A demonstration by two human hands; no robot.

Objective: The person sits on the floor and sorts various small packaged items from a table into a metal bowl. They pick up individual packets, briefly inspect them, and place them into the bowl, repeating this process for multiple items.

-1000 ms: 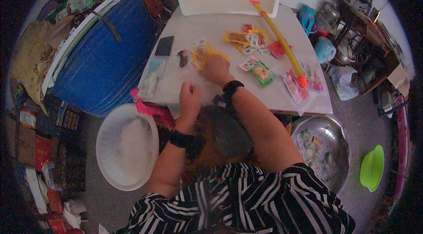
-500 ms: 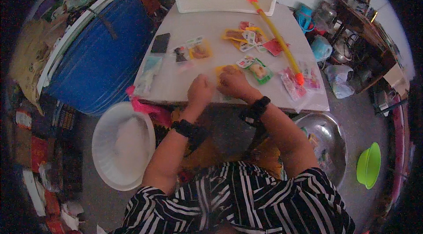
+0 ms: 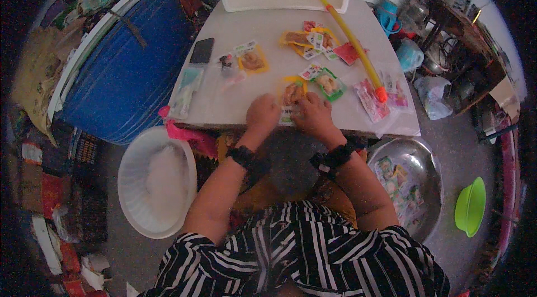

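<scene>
A yellow-edged packet (image 3: 291, 91) with brownish food inside lies near the front edge of the bench (image 3: 251, 28), between the person's hands. The right hand (image 3: 314, 115) comes in from the lower right, its back upward and its fingers bent over the packet's right side; whether they pinch it or only rest there, I cannot tell. The left hand (image 3: 264, 112) is curled, knuckles up, just beside the packet's lower left; its fingertips are hidden, so its grip cannot be told either. The forearms slant inward, elbows well apart, a dark band around each wrist. Just right of the packet is a green-edged packet (image 3: 329, 84); up and left, a second yellow packet (image 3: 253, 61). Farther right lies a yellow tube (image 3: 352, 39) with orange ends, and a white foam box (image 3: 282, 0) stands at the far edge.
</scene>
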